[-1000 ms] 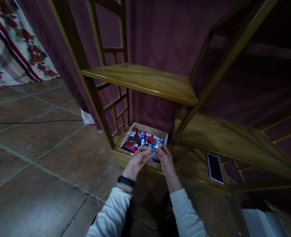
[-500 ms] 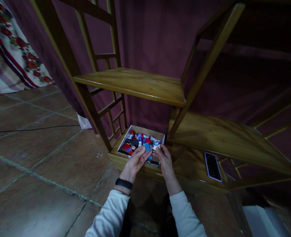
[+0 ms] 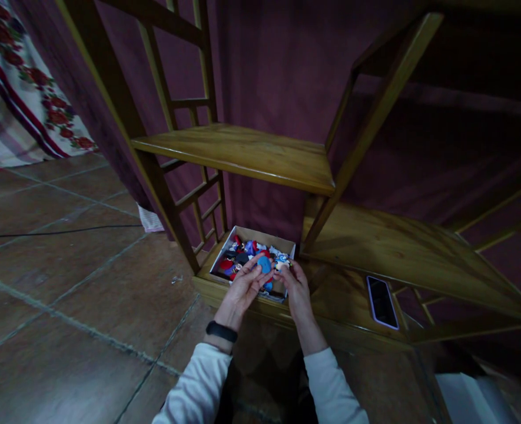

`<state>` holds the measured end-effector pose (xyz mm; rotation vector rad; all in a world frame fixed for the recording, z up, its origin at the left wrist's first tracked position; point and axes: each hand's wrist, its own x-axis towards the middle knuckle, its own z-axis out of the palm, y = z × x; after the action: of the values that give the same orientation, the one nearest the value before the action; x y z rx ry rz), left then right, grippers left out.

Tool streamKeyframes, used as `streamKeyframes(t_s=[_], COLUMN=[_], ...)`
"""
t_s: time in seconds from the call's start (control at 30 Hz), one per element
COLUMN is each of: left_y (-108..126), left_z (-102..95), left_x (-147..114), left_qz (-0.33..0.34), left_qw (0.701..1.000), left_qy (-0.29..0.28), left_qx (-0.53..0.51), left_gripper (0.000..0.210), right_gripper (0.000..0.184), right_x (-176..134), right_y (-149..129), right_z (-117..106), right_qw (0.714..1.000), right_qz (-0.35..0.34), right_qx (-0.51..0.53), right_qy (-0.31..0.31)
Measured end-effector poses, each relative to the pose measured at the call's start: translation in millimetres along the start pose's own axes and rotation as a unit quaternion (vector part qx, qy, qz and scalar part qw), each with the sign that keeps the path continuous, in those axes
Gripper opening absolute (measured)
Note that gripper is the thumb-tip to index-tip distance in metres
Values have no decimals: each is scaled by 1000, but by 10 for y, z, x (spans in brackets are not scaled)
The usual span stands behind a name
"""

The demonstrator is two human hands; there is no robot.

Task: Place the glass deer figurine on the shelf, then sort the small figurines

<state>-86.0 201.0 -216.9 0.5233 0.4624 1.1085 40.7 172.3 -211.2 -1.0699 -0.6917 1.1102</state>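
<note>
A shallow cardboard box (image 3: 260,234) sits on the bottom board of a wooden shelf unit (image 3: 242,150). It holds several small red, blue and black figures (image 3: 242,258). My left hand (image 3: 243,287) reaches over the box's near edge, its fingers touching a blue piece (image 3: 265,264). My right hand (image 3: 296,287) pinches a small pale figure (image 3: 282,264) just beside that blue piece. Both hands meet at the box's front right corner. A black band is on my left wrist (image 3: 222,331).
A phone (image 3: 381,301) with a pale rim lies flat on the bottom board to the right. A black cable (image 3: 57,231) runs across the tiled floor at left. Flowered cloth (image 3: 26,88) hangs at the far left. A maroon curtain (image 3: 282,70) backs the shelves.
Both hands stay at the box's front edge, working the small pieces. The view has shifted a little; the box and phone appear slightly further left.
</note>
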Motion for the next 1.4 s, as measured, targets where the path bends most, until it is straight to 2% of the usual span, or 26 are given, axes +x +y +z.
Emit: streamKeyframes(t_s=[0.17,0.43,0.57,0.7,0.83,0.97,1.07,1.4], left_y=[-5,-20,-50,-82,-84,-52,-28,-74], left_z=[21,100,98,87,84,64,50,35], left_x=[-13,1,42,68,65,50,47,53], left_qz=[1,83,111,127,113,45,6,1], left_qw=[1000,982,962,951,965,992,996,996], left_qy=[3,42,61,60,70,80,85,62], left_qx=[28,164,241,274,225,81,20,66], left_gripper=[48,51,48,47,47,32,24,23], right_gripper=[39,35,36,37,36,35,34,35], right_x=[-1,-63,-58,-22,-8,2,25,70], right_y=[5,-66,-48,-8,-19,-29,-21,25], right_z=[12,43,27,1,-2,-19,-41,-46], right_qw=[1000,999,999,997,998,999,995,995], right_qz=[7,-8,24,56,46,-15,-51,-39], right_qx=[1,-18,21,47,36,-32,-88,-92], right_qy=[-12,-41,-34,-21,-13,2,0,-20])
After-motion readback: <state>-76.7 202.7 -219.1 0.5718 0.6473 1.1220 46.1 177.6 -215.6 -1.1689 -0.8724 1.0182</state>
